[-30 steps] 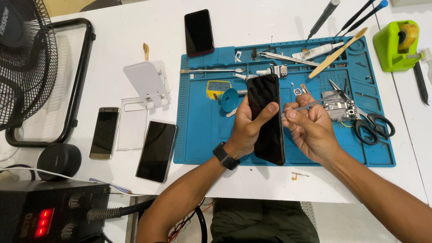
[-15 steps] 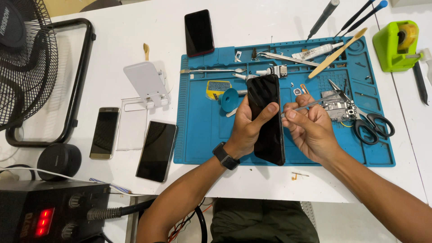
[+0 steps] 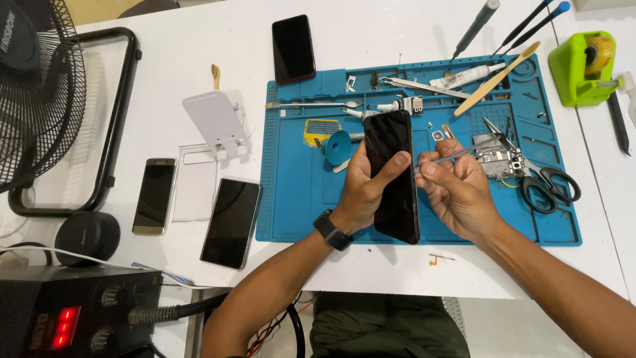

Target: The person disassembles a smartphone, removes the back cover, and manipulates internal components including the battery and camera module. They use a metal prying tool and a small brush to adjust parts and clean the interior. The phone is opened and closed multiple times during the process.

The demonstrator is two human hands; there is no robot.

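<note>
Left hand (image 3: 361, 189): fingers wrapped round a black phone (image 3: 394, 176), thumb across its face.
Right hand (image 3: 457, 185): fingertips pinched on metal tweezers (image 3: 460, 151), tip just beside the phone's right edge.
Beneath both hands: blue work mat (image 3: 291, 185).
Right of the fingers: black-handled scissors (image 3: 540, 176).

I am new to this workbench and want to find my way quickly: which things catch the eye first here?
At the centre, the left hand grips a black glossy smartphone upright over the blue silicone repair mat, while the right hand holds thin metal tweezers at its edge. A bright green tape dispenser stands at the far right of the white table, and a black wire-caged fan fills the left edge.
</note>
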